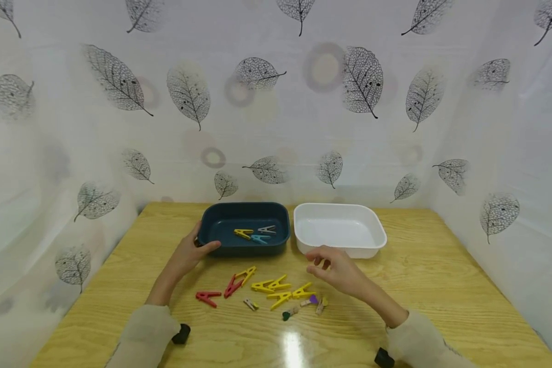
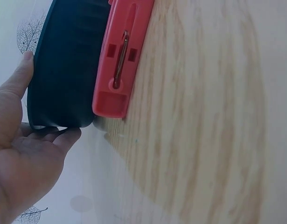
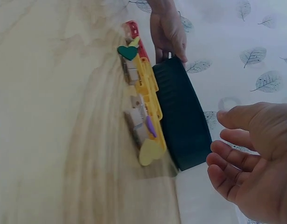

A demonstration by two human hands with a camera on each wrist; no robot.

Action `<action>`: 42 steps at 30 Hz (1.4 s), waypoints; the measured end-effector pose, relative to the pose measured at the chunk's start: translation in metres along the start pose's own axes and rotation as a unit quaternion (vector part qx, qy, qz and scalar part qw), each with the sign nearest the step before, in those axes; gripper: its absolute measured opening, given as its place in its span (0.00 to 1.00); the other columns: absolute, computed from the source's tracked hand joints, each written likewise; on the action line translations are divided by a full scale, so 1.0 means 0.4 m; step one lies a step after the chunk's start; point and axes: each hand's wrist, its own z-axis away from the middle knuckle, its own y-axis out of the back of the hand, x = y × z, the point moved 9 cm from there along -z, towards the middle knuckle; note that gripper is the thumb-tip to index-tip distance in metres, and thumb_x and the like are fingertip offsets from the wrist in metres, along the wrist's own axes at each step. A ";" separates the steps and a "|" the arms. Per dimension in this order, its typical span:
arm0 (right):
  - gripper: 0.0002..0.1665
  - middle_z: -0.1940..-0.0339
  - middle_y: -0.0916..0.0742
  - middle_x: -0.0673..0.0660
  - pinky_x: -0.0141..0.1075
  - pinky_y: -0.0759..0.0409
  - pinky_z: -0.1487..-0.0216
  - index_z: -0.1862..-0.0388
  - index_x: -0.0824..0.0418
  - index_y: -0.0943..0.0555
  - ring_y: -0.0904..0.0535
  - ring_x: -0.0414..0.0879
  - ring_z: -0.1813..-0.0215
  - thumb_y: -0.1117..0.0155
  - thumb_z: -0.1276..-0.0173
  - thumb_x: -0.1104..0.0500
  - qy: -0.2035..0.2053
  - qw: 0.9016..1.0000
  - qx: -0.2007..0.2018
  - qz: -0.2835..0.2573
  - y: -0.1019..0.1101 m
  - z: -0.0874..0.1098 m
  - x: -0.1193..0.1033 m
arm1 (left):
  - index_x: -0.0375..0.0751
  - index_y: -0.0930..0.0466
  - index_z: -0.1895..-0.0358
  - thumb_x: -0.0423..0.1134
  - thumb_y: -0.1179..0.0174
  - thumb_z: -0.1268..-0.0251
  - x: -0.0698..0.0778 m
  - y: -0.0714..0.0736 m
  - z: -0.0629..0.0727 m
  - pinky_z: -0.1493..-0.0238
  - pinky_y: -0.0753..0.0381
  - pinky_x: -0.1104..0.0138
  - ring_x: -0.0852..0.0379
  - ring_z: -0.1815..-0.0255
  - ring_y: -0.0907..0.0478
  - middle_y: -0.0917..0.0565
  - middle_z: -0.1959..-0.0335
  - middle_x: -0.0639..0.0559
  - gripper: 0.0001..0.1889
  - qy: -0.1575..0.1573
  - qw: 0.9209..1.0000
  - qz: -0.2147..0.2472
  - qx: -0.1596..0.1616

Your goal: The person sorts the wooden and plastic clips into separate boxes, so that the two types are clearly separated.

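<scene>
At the left end of the dark blue tub [image 1: 244,251], my left hand [image 1: 188,255] grips the corner, thumb over the rim and fingers against the side wall. Inside that tub lie a yellow clothespin [image 1: 242,234], a light blue clothespin [image 1: 259,238] and a grey clothespin [image 1: 268,229]. My right hand [image 1: 338,271] hovers by the front edge of the white tub [image 1: 340,231], fingers loosely bent around nothing. Several yellow clothespins [image 1: 280,295] and two red clothespins [image 1: 232,286] lie in front of the tubs. Small wooden clips, one with a green heart [image 3: 128,52], lie nearby.
Both tubs stand side by side at the back of the wooden table [image 1: 423,266]. A white curtain [image 1: 276,122] printed with leaves hangs behind and along the sides. A red clothespin [image 2: 119,70] looms large in the left wrist view.
</scene>
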 end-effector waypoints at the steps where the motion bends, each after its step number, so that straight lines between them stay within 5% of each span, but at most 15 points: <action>1: 0.15 0.56 0.11 0.61 0.39 0.15 0.60 0.48 0.70 0.14 0.18 0.43 0.59 0.28 0.30 0.63 0.001 1.000 -0.003 -0.001 -0.005 0.003 0.003 | 0.34 0.66 0.16 0.53 0.37 0.25 -0.002 0.000 -0.001 0.23 0.49 0.39 0.30 0.18 0.56 0.58 0.17 0.31 0.53 0.000 1.000 0.000 -0.001; 23: 0.16 0.60 0.15 0.53 0.33 0.19 0.61 0.48 0.68 0.14 0.21 0.41 0.61 0.25 0.33 0.61 -0.029 0.997 -0.072 0.002 -0.087 0.046 0.037 | 0.36 0.65 0.16 0.53 0.37 0.25 -0.007 0.002 -0.004 0.23 0.51 0.38 0.31 0.17 0.59 0.58 0.16 0.33 0.52 0.000 1.000 -0.005 0.001; 42: 0.16 0.61 0.15 0.49 0.33 0.23 0.62 0.52 0.63 0.11 0.25 0.40 0.63 0.21 0.37 0.57 -0.040 0.996 -0.065 0.052 -0.100 0.040 0.026 | 0.36 0.66 0.16 0.54 0.37 0.26 -0.003 -0.001 0.000 0.23 0.50 0.37 0.31 0.18 0.59 0.58 0.16 0.32 0.53 0.000 1.000 -0.001 -0.001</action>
